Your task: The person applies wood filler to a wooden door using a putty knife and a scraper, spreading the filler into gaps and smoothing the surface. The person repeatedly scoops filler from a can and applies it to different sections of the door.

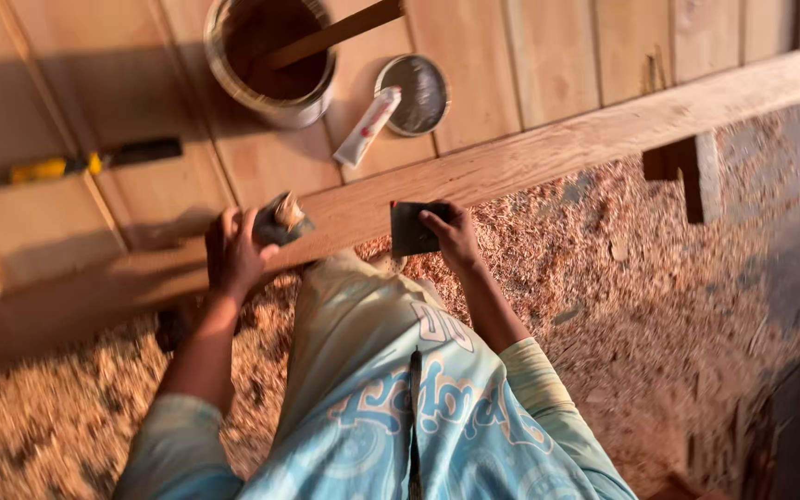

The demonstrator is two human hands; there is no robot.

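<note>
My left hand (233,252) is shut on a dark scraper loaded with a lump of tan putty (281,218), held at the near edge of a wooden door panel (530,153). My right hand (452,236) grips a flat dark square scraper blade (411,229) against the same edge rail. Both hands sit side by side, about a hand's width apart, over the light plank.
On the panel stand a metal can (270,56) of brown filler with a wooden stir stick (335,32), its round lid (416,93) and a white tube (368,127). A yellow-handled tool (94,162) lies at left. Wood shavings (622,296) cover the floor. A wooden support block (687,171) juts out under the panel.
</note>
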